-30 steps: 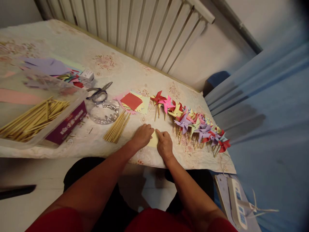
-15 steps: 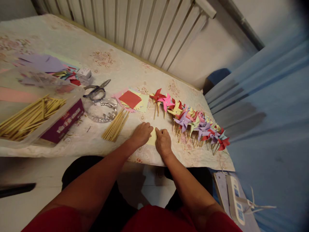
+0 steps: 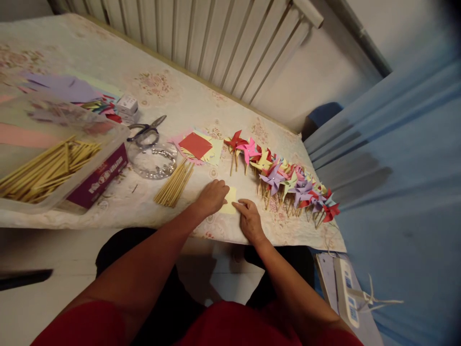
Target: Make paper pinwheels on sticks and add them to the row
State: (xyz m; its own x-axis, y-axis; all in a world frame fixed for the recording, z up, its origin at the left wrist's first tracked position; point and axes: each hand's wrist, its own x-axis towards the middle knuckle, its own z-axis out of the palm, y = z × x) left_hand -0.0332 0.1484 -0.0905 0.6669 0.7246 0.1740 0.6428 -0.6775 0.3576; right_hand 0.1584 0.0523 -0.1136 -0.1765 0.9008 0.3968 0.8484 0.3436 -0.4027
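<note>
A small pale yellow paper square (image 3: 229,200) lies near the front edge of the table (image 3: 108,81). My left hand (image 3: 212,196) rests on its left side with curled fingers pressing it down. My right hand (image 3: 249,218) touches the paper's near right edge, its forefinger pointing left along that edge. Just beyond my hands is a row of finished paper pinwheels (image 3: 284,182) on sticks, red, pink, yellow and purple. A loose bundle of bamboo sticks (image 3: 175,183) lies left of my left hand.
Coloured paper squares (image 3: 198,145), scissors (image 3: 146,130) and a clear round dish (image 3: 153,161) sit behind the sticks. A clear tub of sticks (image 3: 54,163) stands at the left, over a purple box. A power strip (image 3: 345,293) lies at the lower right. Slats (image 3: 216,43) back the table.
My right hand has slid back toward me along the yellow paper, so more of the sheet shows. My left hand has stayed on its left side.
</note>
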